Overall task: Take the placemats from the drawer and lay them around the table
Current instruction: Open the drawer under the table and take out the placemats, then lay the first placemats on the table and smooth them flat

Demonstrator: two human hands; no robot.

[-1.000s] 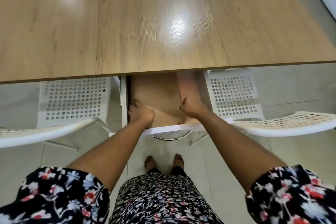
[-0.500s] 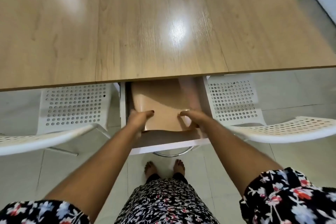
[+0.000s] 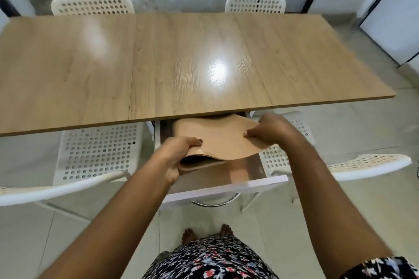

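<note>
Head view, frame centre: left hand (image 3: pixel 175 157) and right hand (image 3: pixel 269 130) each pinch closed on the tan placemats (image 3: pixel 217 140), sagging between them above the open drawer (image 3: pixel 226 190).

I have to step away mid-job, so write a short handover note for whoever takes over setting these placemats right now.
Left hand: gripping the near left edge of the tan placemats.
Right hand: pinching their right edge.
The stack is bent, lifted above the open drawer, partly under the table edge.
Done: drawer opened, mats grasped.
Left: pull them clear, lay them around the table; none is on it yet.
</note>
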